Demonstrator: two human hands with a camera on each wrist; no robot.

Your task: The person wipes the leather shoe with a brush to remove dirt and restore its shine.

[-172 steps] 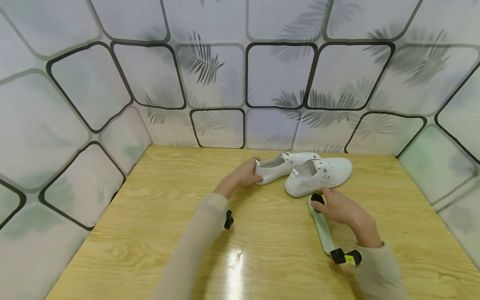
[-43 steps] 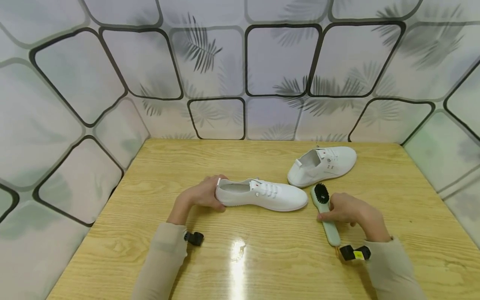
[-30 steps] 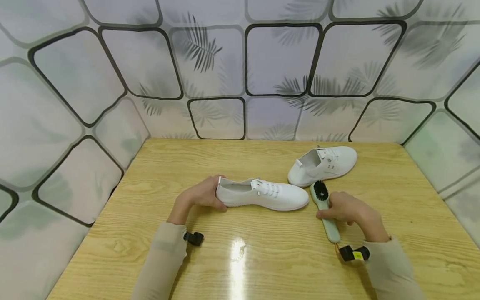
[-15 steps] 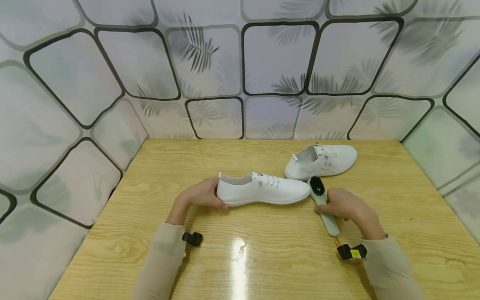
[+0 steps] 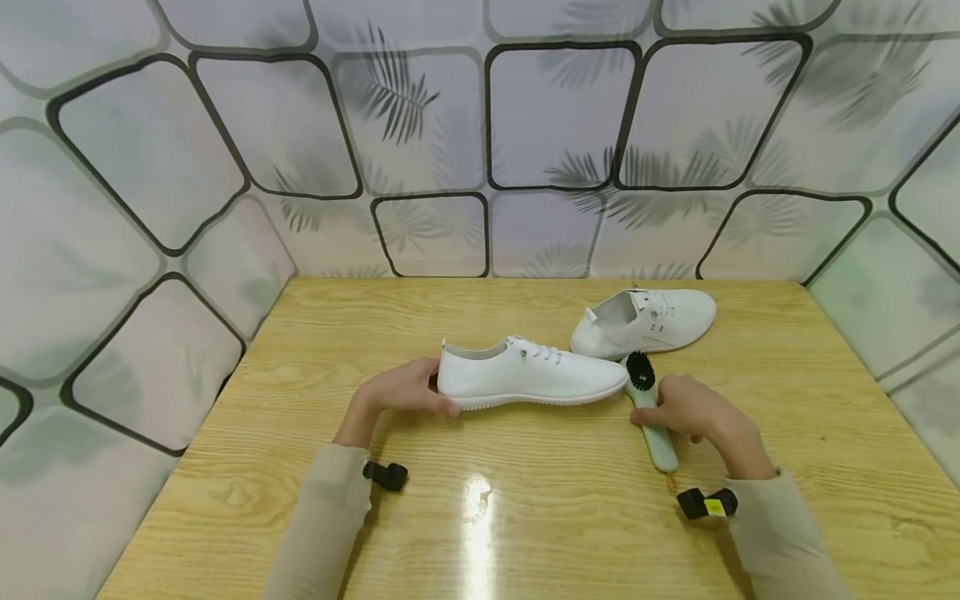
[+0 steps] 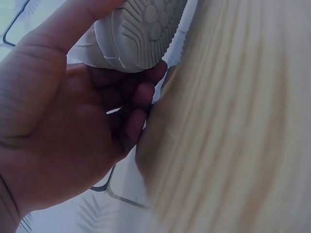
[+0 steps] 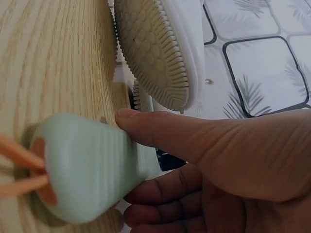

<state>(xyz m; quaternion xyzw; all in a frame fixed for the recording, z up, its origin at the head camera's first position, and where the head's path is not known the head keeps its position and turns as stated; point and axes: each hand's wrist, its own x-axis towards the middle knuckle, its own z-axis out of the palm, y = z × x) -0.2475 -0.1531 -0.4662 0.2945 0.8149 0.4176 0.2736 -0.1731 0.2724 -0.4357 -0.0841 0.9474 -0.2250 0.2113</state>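
Observation:
My left hand point(image 5: 408, 387) grips the heel of a white sneaker point(image 5: 532, 375), thumb on the near side. Its toe points right, and the shoe is tilted so that the near sole edge shows. In the left wrist view the ridged sole point(image 6: 146, 34) stands off the wooden surface, fingers curled under the heel. My right hand point(image 5: 693, 412) pinches the pale green handle of a shoe brush point(image 5: 656, 437), black bristles facing up. The brush head lies close by the sneaker's toe; whether they touch I cannot tell. In the right wrist view the thumb presses on the handle point(image 7: 82, 165).
A second white sneaker point(image 5: 652, 321) rests at the back right, just behind the brush head. The wooden table point(image 5: 360, 533) meets a patterned wall covering point(image 5: 555, 125) at the back and on both sides. An orange cord point(image 7: 22, 165) hangs from the brush's handle end.
Earlier the sneaker stood beside its mate; my left hand has brought it left and forward, then tilted it up. My right hand has taken hold of the brush and shifted it slightly away from me.

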